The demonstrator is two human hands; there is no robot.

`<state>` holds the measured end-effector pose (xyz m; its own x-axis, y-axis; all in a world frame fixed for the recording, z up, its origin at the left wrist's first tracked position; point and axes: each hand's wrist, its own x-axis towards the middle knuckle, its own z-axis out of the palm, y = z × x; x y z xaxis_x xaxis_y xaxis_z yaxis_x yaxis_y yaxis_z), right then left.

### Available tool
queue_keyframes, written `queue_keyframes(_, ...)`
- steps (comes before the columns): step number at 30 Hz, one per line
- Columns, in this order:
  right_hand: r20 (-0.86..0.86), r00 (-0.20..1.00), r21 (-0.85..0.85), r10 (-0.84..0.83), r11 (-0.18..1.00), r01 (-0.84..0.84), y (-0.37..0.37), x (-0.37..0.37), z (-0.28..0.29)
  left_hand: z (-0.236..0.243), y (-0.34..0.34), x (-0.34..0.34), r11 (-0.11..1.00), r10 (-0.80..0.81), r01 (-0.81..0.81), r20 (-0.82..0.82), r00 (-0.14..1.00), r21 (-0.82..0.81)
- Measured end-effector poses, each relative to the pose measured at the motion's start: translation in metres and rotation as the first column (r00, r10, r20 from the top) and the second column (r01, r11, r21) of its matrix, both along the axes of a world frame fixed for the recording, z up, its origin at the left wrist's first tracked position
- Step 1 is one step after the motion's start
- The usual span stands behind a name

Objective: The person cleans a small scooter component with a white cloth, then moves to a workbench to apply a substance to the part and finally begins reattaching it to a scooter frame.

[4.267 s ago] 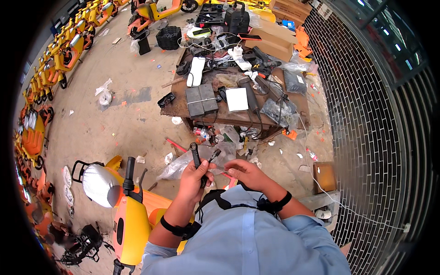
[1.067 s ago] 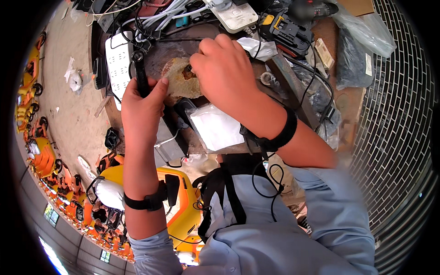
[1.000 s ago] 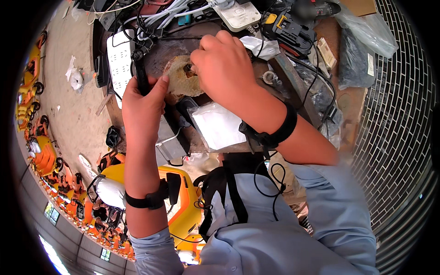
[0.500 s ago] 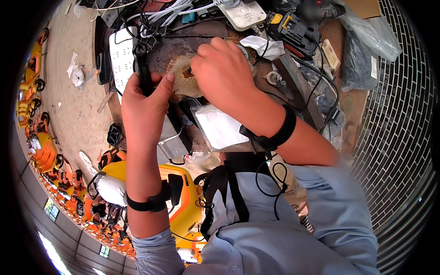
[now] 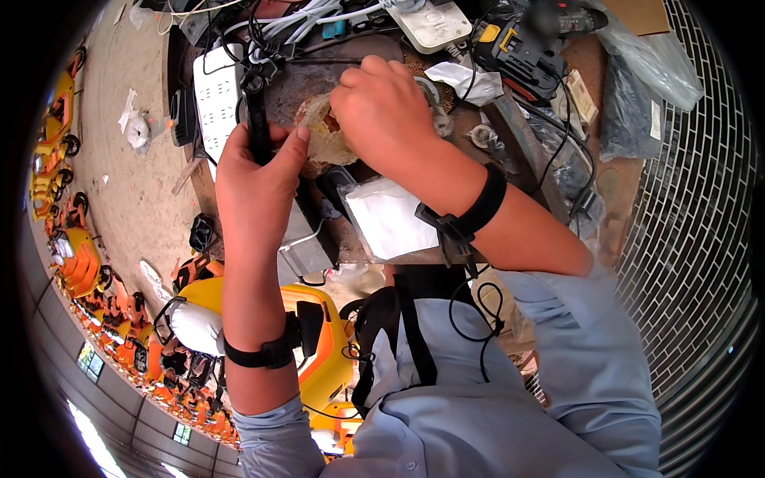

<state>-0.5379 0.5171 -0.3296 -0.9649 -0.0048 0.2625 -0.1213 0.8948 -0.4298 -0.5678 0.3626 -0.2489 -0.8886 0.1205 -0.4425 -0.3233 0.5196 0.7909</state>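
My left hand (image 5: 259, 179) is closed around a black elongated piece (image 5: 256, 123) whose upper end meets dark cables. Its thumb points toward a yellowish, translucent, crusty lump (image 5: 325, 143) with an amber patch, lying on the dark bench surface. Over the right side of that lump, my right hand (image 5: 386, 111) has its fingers curled in a pinch. Whatever sits between those fingertips is hidden behind the hand. Right beside the left hand lies a white power strip (image 5: 217, 99). Below the right hand, a white packet in clear plastic (image 5: 389, 219) rests at the bench's near edge.
Tangled cables (image 5: 299, 28) and a white box (image 5: 430, 28) crowd the far side. A black-and-yellow power tool (image 5: 522, 56), plastic bags (image 5: 625, 111) and a metal bar (image 5: 518, 139) lie to the right. A grey box (image 5: 307, 247) sits near my left wrist. Yellow vehicle bodywork (image 5: 319, 342) stands below.
The whole view has shifted slightly. My right hand has moved a little away from me and left across the bench, while my left hand keeps its grip on the black piece.
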Motion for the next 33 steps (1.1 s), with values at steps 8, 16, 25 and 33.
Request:
queue_keyframes(8,0.112,0.993,0.036,0.029,0.999,-0.033,0.001,0.000,0.000,-0.001,0.000,-0.002,1.000,-0.005,0.006,0.009,1.000,-0.026)
queue_keyframes(16,0.223,0.971,0.058,0.081,0.994,-0.096,0.005,-0.003,-0.001,0.004,0.000,-0.001,0.994,-0.048,0.047,-0.007,0.999,-0.095)
queue_keyframes(25,0.337,0.939,-0.053,0.062,0.997,-0.047,0.006,-0.003,-0.002,0.007,-0.003,0.003,0.992,-0.034,0.038,0.039,0.999,-0.124)
queue_keyframes(33,0.432,0.893,-0.072,0.125,0.992,-0.104,0.007,-0.007,0.003,0.013,-0.007,0.010,0.971,-0.068,0.071,0.023,0.997,-0.228)
